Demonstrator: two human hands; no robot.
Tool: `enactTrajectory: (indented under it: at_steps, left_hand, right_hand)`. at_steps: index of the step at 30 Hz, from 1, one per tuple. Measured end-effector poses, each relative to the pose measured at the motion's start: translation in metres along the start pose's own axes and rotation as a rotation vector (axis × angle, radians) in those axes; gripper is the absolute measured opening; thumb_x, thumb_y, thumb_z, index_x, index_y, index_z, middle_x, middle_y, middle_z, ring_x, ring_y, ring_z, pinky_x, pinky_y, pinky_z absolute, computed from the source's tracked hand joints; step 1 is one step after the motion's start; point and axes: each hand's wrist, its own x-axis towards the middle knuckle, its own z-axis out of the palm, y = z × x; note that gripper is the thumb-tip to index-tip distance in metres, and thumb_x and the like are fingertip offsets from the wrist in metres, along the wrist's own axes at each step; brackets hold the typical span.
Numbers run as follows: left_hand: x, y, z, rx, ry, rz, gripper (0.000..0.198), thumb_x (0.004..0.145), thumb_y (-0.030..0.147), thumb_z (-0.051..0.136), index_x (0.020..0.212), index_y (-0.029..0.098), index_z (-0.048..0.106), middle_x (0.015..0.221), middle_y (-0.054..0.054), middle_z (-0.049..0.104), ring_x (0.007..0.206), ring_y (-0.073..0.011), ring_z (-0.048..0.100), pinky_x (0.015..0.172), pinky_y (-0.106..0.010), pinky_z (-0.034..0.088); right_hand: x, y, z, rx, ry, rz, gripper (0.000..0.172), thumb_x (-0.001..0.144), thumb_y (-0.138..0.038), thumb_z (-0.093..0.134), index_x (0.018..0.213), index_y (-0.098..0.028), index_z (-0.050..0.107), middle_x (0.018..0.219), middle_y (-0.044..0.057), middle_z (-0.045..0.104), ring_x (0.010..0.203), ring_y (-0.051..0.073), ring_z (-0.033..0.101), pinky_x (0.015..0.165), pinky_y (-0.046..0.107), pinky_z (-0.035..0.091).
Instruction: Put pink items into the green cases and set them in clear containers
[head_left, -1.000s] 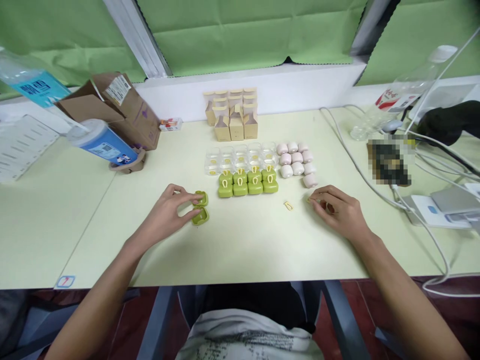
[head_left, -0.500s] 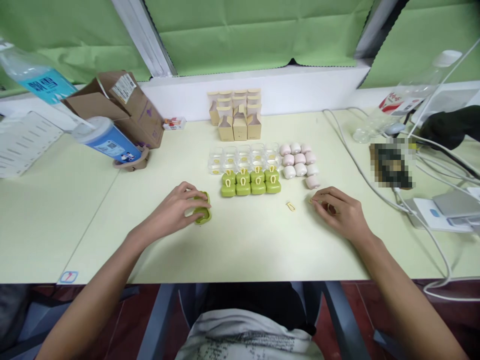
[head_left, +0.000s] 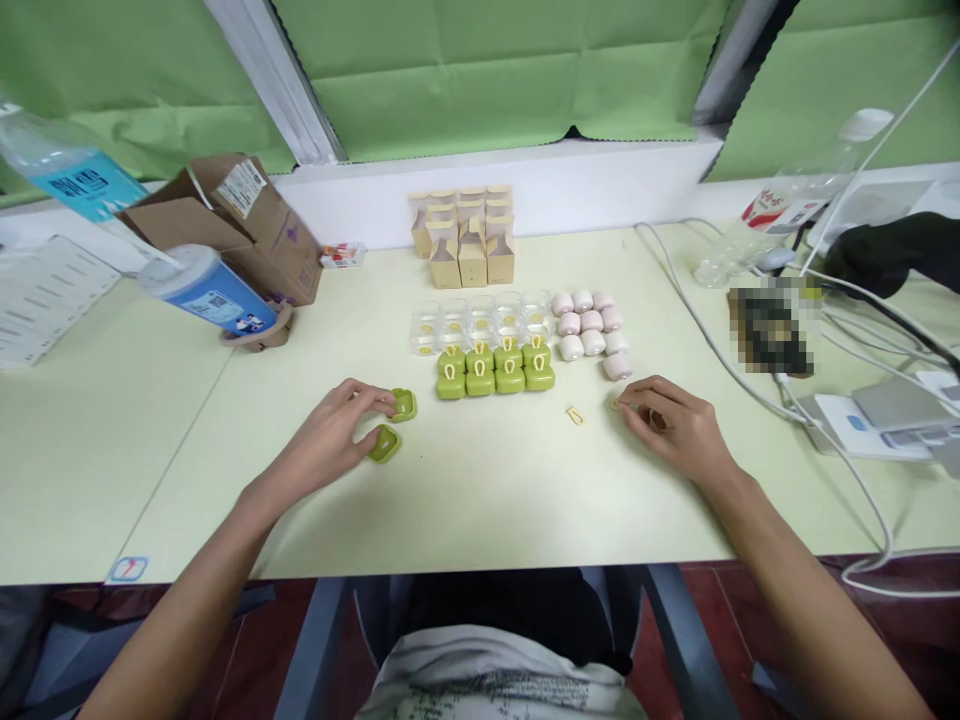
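Note:
My left hand point(head_left: 334, 432) has its thumb and fingers spread apart. Its fingertips touch one hollow green case half point(head_left: 403, 404) and its thumb meets another green case half point(head_left: 385, 444); the two lie separately on the table. On the right, the fingertips of my right hand point(head_left: 670, 420) pinch a small yellow loop point(head_left: 616, 404), mostly hidden by the fingers. A similar loose yellow loop point(head_left: 574, 415) lies to the left of that hand. Several closed green cases point(head_left: 495, 378) with yellow loops on top stand in two rows between my hands.
Behind the green cases are clear plastic cases point(head_left: 480, 318), with pinkish-white rounded pieces point(head_left: 592, 320) to their right. Small open cardboard boxes point(head_left: 472, 262) stand by the wall. A blue cup point(head_left: 217, 290) and brown carton point(head_left: 262, 230) are left; white cables point(head_left: 697, 320) run on the right.
Beneath my left hand, the two green case halves have moved apart, the nearer one shifting left and toward me. My right hand keeps its pinch. The whole view has shifted slightly.

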Motion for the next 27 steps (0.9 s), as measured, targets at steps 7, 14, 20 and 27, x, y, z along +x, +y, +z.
enactTrajectory:
  at_steps: [7,14,20,27]
  left_hand:
    - [0.020,0.019,0.003,0.070,-0.126,0.108,0.041,0.095,0.031,0.067,0.135,0.031,0.073,0.129,-0.007,0.076,0.127,-0.0341,0.061,0.103,-0.051,0.056]
    - [0.026,0.005,0.000,0.076,-0.117,0.096,0.006,0.090,0.036,0.079,0.088,0.029,0.079,0.111,-0.005,0.083,0.132,-0.0399,0.059,0.105,-0.060,0.051]
    - [0.020,0.009,0.000,0.071,-0.128,0.118,0.038,0.091,0.015,0.068,0.126,0.029,0.069,0.129,-0.010,0.073,0.140,-0.0347,0.057,0.104,-0.054,0.055]
    - [0.024,0.013,0.003,0.102,-0.113,0.076,0.024,0.097,0.019,0.066,0.118,0.024,0.077,0.111,-0.009,0.076,0.122,-0.0304,0.067,0.099,-0.048,0.057]
  right_hand:
    - [0.000,0.001,0.001,0.000,-0.009,-0.020,0.012,0.103,-0.023,0.065,0.096,-0.022,0.075,0.100,0.008,0.077,0.057,0.011,0.058,0.054,0.030,0.052]
    - [-0.002,0.004,0.001,0.011,-0.014,-0.002,0.012,0.103,-0.024,0.065,0.097,-0.022,0.076,0.100,0.008,0.076,0.057,0.012,0.059,0.055,0.030,0.052]
    - [-0.002,0.004,0.001,-0.003,-0.020,-0.013,0.011,0.103,-0.022,0.065,0.098,-0.021,0.076,0.100,0.007,0.076,0.058,0.011,0.058,0.055,0.029,0.052]
    - [-0.002,0.005,0.001,-0.011,-0.028,-0.037,0.011,0.104,-0.020,0.065,0.099,-0.020,0.075,0.102,0.007,0.075,0.060,0.010,0.059,0.057,0.027,0.052]
